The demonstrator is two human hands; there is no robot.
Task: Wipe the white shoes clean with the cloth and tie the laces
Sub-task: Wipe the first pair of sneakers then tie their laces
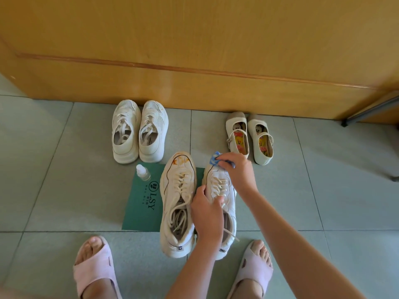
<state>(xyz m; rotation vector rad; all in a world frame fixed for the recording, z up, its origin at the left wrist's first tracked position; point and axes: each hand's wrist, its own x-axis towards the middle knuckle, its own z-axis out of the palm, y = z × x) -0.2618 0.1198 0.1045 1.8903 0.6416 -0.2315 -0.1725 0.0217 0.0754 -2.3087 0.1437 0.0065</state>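
Note:
Two white lace-up sneakers stand side by side on a green mat [140,203]. The left sneaker [178,203] has orange stains on its toe and loose laces. My left hand [207,210] grips the right sneaker [220,188] across its laces and tongue. My right hand [237,167] pinches a blue and white cloth [214,159] and presses it on that sneaker's toe.
A small clear bottle with a white cap [143,172] stands on the mat's far left corner. Another pair of white sneakers [139,131] and a pair of cream strap shoes [249,137] sit by a wooden door [194,50]. My feet in pink slippers [95,268] frame the near floor.

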